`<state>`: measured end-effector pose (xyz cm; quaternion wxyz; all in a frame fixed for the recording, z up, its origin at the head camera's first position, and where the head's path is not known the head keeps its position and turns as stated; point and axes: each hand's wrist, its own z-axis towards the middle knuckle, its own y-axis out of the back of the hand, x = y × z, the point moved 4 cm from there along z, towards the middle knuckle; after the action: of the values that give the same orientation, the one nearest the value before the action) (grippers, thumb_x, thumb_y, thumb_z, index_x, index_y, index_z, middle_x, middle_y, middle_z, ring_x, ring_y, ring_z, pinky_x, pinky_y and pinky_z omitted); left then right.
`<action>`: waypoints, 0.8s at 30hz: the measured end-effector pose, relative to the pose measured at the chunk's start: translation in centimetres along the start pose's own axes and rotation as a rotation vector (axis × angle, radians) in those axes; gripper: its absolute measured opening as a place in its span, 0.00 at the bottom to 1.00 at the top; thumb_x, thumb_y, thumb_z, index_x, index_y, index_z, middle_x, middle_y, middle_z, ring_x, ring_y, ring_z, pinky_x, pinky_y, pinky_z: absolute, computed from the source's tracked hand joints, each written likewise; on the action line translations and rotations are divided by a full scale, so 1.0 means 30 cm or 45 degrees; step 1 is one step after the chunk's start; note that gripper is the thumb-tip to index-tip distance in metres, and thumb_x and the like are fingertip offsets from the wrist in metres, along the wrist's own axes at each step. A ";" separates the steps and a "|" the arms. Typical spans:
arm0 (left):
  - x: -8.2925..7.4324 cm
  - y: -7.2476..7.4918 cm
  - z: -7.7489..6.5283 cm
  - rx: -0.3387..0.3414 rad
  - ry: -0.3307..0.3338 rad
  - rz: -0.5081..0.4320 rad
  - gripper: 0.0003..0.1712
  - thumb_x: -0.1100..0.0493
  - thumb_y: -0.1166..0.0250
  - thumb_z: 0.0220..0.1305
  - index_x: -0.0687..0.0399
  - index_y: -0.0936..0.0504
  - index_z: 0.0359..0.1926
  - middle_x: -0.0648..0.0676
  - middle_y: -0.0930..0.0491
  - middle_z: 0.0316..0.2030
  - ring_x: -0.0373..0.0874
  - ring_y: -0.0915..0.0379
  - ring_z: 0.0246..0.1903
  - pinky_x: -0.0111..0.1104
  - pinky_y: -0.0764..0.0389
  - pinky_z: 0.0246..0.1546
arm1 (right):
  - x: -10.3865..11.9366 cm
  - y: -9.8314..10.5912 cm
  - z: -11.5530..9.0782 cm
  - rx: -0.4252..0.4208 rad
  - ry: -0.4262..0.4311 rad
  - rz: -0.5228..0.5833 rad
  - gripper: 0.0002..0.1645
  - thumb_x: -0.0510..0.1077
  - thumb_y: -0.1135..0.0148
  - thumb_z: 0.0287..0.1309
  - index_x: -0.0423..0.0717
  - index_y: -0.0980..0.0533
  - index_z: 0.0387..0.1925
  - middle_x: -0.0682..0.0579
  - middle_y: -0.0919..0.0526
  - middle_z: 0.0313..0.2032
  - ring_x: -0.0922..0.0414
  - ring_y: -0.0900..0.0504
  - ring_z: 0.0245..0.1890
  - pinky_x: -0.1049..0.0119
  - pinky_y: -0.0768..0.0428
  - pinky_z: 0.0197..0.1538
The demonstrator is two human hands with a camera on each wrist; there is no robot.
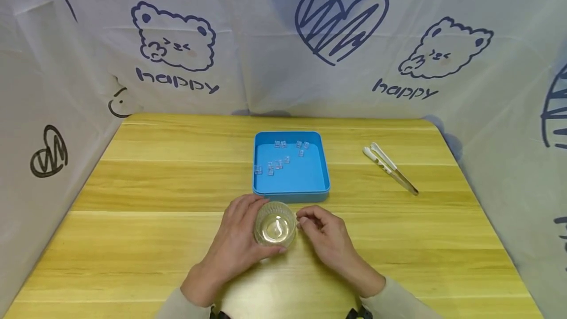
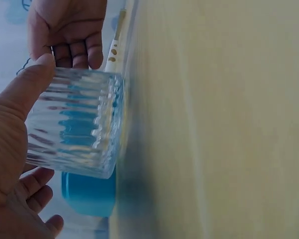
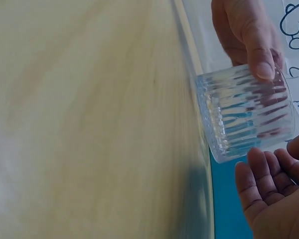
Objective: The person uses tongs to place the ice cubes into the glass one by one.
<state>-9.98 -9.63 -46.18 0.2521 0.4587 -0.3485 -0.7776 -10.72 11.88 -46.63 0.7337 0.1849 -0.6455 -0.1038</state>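
A ribbed transparent glass [image 1: 274, 224] is in front of the blue tray. My left hand [image 1: 236, 240] grips its side, with the thumb [image 2: 32, 82] on the near rim and the fingers round the far side. Close by on the right, my right hand [image 1: 330, 238] has loosely bent fingers [image 3: 261, 174] and holds nothing. Its fingertips are beside the glass wall; whether they touch it I cannot tell. The glass looks upright, and nothing shows inside it. Several small transparent cubes [image 1: 278, 164] lie in the tray [image 1: 301, 178].
White-handled tongs [image 1: 392, 169] with metal ends lie on the wooden table [image 1: 155, 186], to the right of the tray. Behind and beside the table hangs a white cloth [image 1: 261, 78] with drawn bears and hearts.
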 end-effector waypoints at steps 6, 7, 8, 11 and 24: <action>-0.007 0.018 0.001 -0.071 -0.134 0.107 0.59 0.33 0.11 0.30 0.57 0.21 0.62 0.57 0.23 0.60 0.56 0.31 0.65 0.51 0.34 0.73 | -0.006 0.034 0.012 -0.020 -0.012 0.018 0.09 0.34 0.39 0.71 0.40 0.15 0.46 0.48 0.10 0.39 0.55 0.11 0.40 0.71 0.15 0.45; -0.006 0.018 0.001 -0.069 -0.131 0.102 0.59 0.33 0.11 0.30 0.57 0.21 0.62 0.58 0.24 0.60 0.57 0.32 0.65 0.52 0.34 0.73 | -0.007 0.045 0.015 -0.024 -0.012 0.010 0.09 0.34 0.39 0.71 0.39 0.15 0.47 0.48 0.10 0.39 0.55 0.11 0.40 0.71 0.15 0.45; -0.005 0.017 0.001 -0.065 -0.122 0.097 0.59 0.33 0.11 0.30 0.57 0.21 0.62 0.58 0.24 0.60 0.57 0.32 0.66 0.52 0.34 0.73 | -0.010 0.057 0.017 -0.031 -0.014 0.004 0.09 0.35 0.39 0.72 0.39 0.15 0.47 0.48 0.10 0.40 0.54 0.11 0.41 0.71 0.15 0.45; 0.002 0.012 0.001 -0.046 -0.076 0.064 0.59 0.34 0.10 0.30 0.56 0.22 0.63 0.58 0.24 0.61 0.57 0.33 0.66 0.52 0.33 0.73 | -0.022 0.098 0.027 -0.063 -0.021 -0.030 0.09 0.36 0.40 0.74 0.39 0.16 0.48 0.49 0.10 0.40 0.51 0.11 0.41 0.71 0.15 0.45; 0.022 0.005 0.008 -0.038 -0.067 0.055 0.60 0.34 0.10 0.30 0.60 0.21 0.62 0.59 0.22 0.63 0.57 0.31 0.66 0.56 0.42 0.78 | -0.050 0.198 0.057 -0.139 -0.030 -0.063 0.11 0.39 0.42 0.77 0.39 0.16 0.50 0.42 0.10 0.41 0.47 0.12 0.41 0.72 0.16 0.43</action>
<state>-10.47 -10.11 -46.33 0.2665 0.4266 -0.3532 -0.7888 -13.12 17.65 -45.41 0.7322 0.1594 -0.6427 -0.1593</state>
